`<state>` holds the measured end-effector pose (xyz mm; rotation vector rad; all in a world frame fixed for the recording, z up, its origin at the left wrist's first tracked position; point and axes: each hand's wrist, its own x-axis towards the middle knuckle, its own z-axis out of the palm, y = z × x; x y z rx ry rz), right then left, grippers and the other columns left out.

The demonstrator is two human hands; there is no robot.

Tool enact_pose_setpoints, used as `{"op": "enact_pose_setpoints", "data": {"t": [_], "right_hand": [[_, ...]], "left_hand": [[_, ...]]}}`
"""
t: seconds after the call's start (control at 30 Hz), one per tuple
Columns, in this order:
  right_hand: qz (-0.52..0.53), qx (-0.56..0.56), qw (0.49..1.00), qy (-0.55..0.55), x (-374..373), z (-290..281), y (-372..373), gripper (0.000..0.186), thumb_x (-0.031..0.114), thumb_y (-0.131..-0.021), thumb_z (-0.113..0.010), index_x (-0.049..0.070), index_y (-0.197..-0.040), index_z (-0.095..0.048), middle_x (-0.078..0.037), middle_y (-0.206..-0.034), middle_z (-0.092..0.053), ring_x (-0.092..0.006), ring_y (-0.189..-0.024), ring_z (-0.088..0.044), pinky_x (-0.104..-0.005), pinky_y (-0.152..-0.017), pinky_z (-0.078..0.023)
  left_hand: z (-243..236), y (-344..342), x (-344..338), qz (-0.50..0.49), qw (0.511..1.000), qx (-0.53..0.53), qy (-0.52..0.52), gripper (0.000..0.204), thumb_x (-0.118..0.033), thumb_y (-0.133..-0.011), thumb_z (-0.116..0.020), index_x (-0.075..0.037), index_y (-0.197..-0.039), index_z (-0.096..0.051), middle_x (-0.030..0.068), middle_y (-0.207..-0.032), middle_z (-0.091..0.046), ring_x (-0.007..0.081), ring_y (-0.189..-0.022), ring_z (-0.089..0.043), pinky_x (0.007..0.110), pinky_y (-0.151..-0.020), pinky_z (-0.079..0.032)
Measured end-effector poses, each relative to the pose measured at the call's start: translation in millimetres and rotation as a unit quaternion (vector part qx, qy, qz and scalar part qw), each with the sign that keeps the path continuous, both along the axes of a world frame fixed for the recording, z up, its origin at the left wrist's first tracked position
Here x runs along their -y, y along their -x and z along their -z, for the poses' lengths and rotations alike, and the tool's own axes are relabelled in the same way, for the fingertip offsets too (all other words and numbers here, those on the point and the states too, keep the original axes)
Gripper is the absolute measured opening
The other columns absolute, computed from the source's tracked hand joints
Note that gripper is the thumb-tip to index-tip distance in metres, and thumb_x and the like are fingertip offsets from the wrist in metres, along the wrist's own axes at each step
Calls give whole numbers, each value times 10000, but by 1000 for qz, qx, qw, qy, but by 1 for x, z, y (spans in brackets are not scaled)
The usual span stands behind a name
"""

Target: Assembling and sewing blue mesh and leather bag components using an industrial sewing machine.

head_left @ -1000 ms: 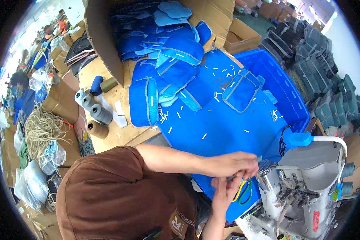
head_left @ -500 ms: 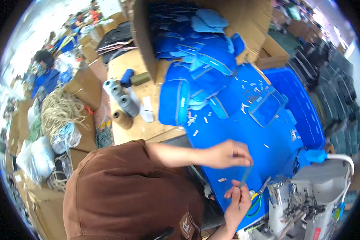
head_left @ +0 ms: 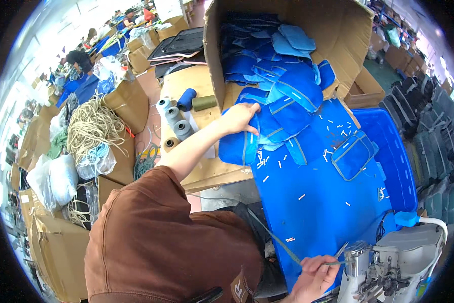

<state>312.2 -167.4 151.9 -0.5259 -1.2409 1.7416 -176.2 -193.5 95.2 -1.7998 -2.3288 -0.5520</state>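
My left hand (head_left: 241, 119) reaches over the left part of a pile of blue fabric pieces (head_left: 291, 87) with grey edging. Its thumb and forefinger are spread apart and touch the pieces; the other fingertips are partly hidden. Down at the lower right, my right hand (head_left: 318, 275) pinches a narrow grey-green fabric strip (head_left: 280, 242). One length of the strip slants up left toward my lap, and a short end points at the sewing machine (head_left: 373, 267). Behind this hand, scissor blades (head_left: 341, 249) show, their handles hidden.
A cardboard box (head_left: 345, 60) stands behind the pile. Thread cones (head_left: 182, 129) stand at the left. One edged blue piece (head_left: 352, 157) lies right on the blue tabletop (head_left: 318, 212), among white scraps. Beyond is a blue bin (head_left: 398, 151); coiled cord (head_left: 93, 129) lies far left.
My left hand has left the strip and moved up left onto the blue pieces. My right hand keeps the strip and is lower, beside the machine. The view has shifted.
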Motion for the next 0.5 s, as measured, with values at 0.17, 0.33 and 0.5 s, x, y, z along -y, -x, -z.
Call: {"op": "enact_pose_setpoints", "data": {"t": [0.17, 0.33, 0.5], "right_hand": [[-26, 81, 993, 82, 2, 29, -1, 262, 272, -1013, -565, 15, -987, -520, -125, -947, -543, -157, -556, -537, -280, -451, -459], [-65, 130, 989, -37, 22, 6, 44, 223, 240, -1017, -558, 20, -978, -542, -134, -1074, -572, -180, -742, -623, -292, -466, -505], [101, 143, 982, 77, 10, 23, 34, 168, 194, -1022, -545, 35, -967, -552, -72, -913, -551, -143, -637, -504, -283, -504, -459]], "left_hand": [[-97, -64, 2, 48, 980, 190, -24, 311, -408, -819, -766, -99, -797, -729, 134, -737, -682, 294, -731, -678, 392, -643, -494], [-106, -158, -35, 4, 849, 491, -194, 306, -343, -944, -683, -76, -795, -688, -10, -760, -632, 77, -784, -545, 291, -710, -447], [-52, -240, -45, 18, 612, 764, -207, 286, -315, -996, -627, -115, -791, -616, -73, -790, -576, 21, -804, -472, 229, -727, -399]]}}
